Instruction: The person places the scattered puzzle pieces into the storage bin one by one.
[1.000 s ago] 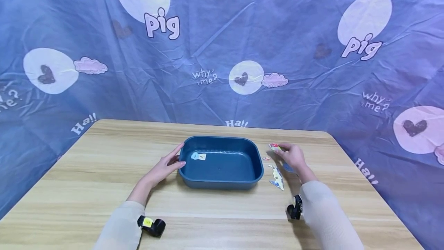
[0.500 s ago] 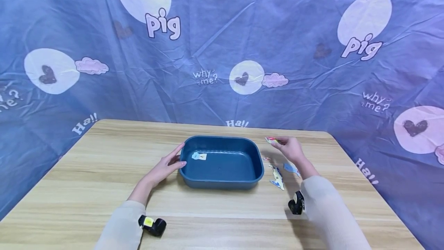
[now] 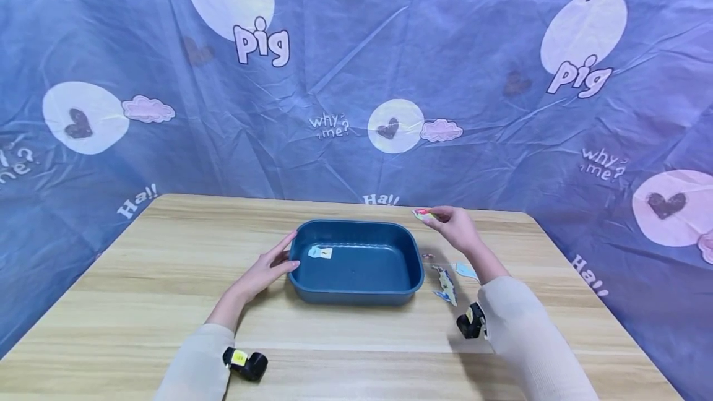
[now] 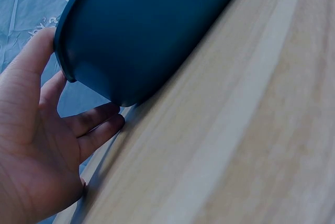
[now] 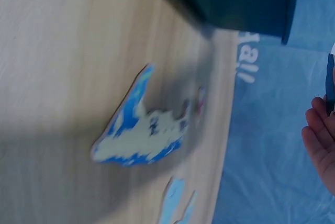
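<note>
My left hand [image 3: 268,270] holds the left end of a dark blue basin [image 3: 356,297], thumb over the rim and the other fingers against the outer wall [image 4: 120,41]. Between the thumb and fingers of my right hand [image 3: 458,228] is a flat puzzle piece [image 3: 423,214] in red, green and white, raised beyond the basin's far right corner. The right wrist view shows this piece [image 5: 330,85] edge-on. Inside the basin, toward the left, lies a light blue and cream piece [image 3: 320,252].
Right of the basin lie a cream and blue puzzle piece [image 3: 447,286], a light blue one [image 3: 466,271] and a tiny reddish one [image 3: 427,255]. They rest on a wooden table [image 3: 345,339]. A blue printed cloth [image 3: 345,48] hangs behind it.
My right hand has lifted the red and green puzzle piece and carried it away from me and leftward, toward the basin's far right corner. The left hand and basin have stayed put.
</note>
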Demonstrator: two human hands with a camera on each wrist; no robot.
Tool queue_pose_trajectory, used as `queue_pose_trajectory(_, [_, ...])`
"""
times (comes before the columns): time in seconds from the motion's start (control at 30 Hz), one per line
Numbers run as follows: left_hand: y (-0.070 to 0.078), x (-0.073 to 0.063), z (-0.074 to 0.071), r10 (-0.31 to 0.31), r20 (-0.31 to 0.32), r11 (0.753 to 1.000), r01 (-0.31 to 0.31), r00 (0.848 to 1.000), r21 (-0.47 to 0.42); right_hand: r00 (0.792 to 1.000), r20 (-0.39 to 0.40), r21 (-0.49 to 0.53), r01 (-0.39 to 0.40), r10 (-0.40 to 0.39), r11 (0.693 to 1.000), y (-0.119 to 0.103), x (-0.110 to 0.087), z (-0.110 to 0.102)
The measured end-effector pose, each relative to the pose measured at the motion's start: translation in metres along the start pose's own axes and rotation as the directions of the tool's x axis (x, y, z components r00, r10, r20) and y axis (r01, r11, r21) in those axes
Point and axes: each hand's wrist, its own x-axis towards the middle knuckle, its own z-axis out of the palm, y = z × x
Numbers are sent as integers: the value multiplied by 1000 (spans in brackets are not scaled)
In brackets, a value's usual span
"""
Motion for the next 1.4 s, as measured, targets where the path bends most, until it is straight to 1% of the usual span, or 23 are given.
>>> queue_pose_trajectory(0.23, [1,-1,-1,-11,-1,1000,11,1000,-12,999,37,54,7,-9,999,-25,5,9])
queue_pose_trajectory(0.47, [1,-2,-1,-3,-4,1000,3,1000,-5,999,34,59,35,-37,998,-43,10,18])
queue_pose_trajectory(0.7, [1,-2,-1,-3,-2,1000,3,1000,-5,998,36,94,50,-54,994,-57,14,28])
queue_pose_trajectory(1.0, [0,-2,-2,-3,1,1000,3,1000,-16,997,30,116,69,-73,991,-69,15,47])
queue_pose_trajectory(1.23, [0,-1,-2,-8,7,1000,8,1000,-13,993,76,190,69,-85,979,-74,13,62])
queue_pose_trajectory(1.37, [0,-1,-1,-9,11,1000,9,1000,-20,991,87,230,84,-106,970,-75,12,69])
queue_pose_trajectory(1.4, [0,-1,-1,-8,13,1000,8,1000,-21,989,88,251,96,-122,963,-78,10,69])
